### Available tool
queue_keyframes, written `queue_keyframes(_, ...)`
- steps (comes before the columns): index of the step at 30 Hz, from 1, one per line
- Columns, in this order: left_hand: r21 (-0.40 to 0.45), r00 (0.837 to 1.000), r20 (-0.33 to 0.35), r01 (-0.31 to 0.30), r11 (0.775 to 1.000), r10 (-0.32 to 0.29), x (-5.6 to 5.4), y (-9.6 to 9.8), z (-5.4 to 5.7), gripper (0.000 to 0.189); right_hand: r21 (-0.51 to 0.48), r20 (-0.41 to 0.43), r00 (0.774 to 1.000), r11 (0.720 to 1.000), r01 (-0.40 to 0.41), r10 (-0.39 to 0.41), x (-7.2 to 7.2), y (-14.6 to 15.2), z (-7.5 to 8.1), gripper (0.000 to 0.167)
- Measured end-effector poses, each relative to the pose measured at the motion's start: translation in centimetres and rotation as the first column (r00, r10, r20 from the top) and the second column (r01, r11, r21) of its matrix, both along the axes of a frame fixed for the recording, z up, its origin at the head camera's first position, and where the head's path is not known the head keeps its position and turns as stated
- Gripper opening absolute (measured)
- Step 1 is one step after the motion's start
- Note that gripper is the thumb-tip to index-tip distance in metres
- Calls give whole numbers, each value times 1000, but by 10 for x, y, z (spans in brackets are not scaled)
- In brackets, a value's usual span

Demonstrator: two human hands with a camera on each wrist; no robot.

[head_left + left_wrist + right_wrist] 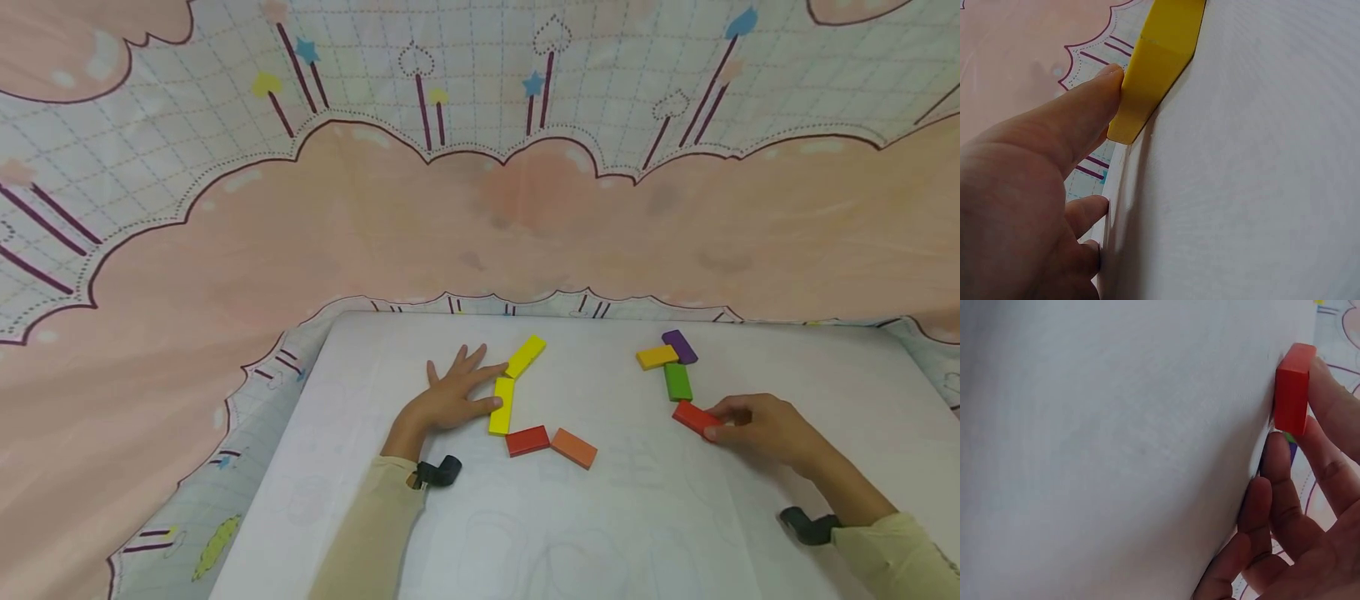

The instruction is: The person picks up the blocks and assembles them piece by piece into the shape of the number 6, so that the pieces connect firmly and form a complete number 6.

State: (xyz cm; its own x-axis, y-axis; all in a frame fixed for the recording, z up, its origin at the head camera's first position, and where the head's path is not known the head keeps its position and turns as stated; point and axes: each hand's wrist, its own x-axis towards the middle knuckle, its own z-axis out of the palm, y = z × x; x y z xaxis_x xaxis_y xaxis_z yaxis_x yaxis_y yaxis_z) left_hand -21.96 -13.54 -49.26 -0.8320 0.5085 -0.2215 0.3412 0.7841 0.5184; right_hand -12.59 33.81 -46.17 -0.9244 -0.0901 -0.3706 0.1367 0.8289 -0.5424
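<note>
Crossing the near edge of the head view: two sleeves, beige fabric, L [375,525] & R [892,554], each w/ a small black curved wrist device, L [442,472] & R [810,527], above a smooth white tabletop [637,533]. Next out, L of ctr: flat orange rectangular block [574,448], material unclear (same for other blocks), set at an angle, corner at the R end of a flat dark-red rectangular block [528,442].

R side, approx. same depth: right hand [765,429] pinching a bright-red rectangular block [693,418] by its near end b/w thumb & fingers; other fingers curled below, per R wrist view. Can't tell if that block bears fully on the tabletop. Its far end is at the near end of the green block.

Left hand [447,400]: fingers spread wide, palm down, nothing gripped. Thumb touches the side of a long yellow rectangular block [502,421], whose near end is by the dark-red one; index tip is at the near end of a 2nd yellow rectangular block [526,357], slanted off to the R.

Farther, R: green rectangular block [678,382], then amber rectangular block [657,357] & purple rectangular block [681,347], close together at its far end. Beyond: peach-&-white printed cloth [525,225].
</note>
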Motion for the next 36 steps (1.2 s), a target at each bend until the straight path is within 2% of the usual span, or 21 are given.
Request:
queue_keyframes(7, 7, 1000, -3, 1, 1000, -1, 0, 0, -1, 63, -9, -29, 999, 1000, -17, 17, 2, -2, -1, 46)
queue_keyframes(11, 2, 1000, 0, -1, 1000, 1, 0, 0, -1, 62, -35, -22, 1000, 999, -16, 15, 3, -3, -1, 59)
queue_keyframes(14, -5, 1000, 4, -2, 1000, 2, 1, 0, -1, 62, -82, 7, 1000, 997, -11, 11, 5, -5, 1, 71)
queue_keyframes(16, -9, 1000, 6, -1, 1000, 1, 1, -1, -1, 63, -123, 36, 999, 992, -4, 8, 7, -6, 2, 72)
queue_keyframes(22, -8, 1000, 6, 0, 1000, 0, 1, -1, 1, 62, -272, 118, 993, 962, 37, -5, 11, -15, 7, 63)
queue_keyframes(29, -8, 1000, 16, 5, 1000, -5, 1, -2, 2, 63, -363, 212, 977, 925, 110, -33, 16, -29, 10, 62)
queue_keyframes(36, -4, 1000, 17, 0, 1000, 0, 3, -2, 3, 63, -425, 185, 983, 902, 77, 4, 23, -47, 10, 59)
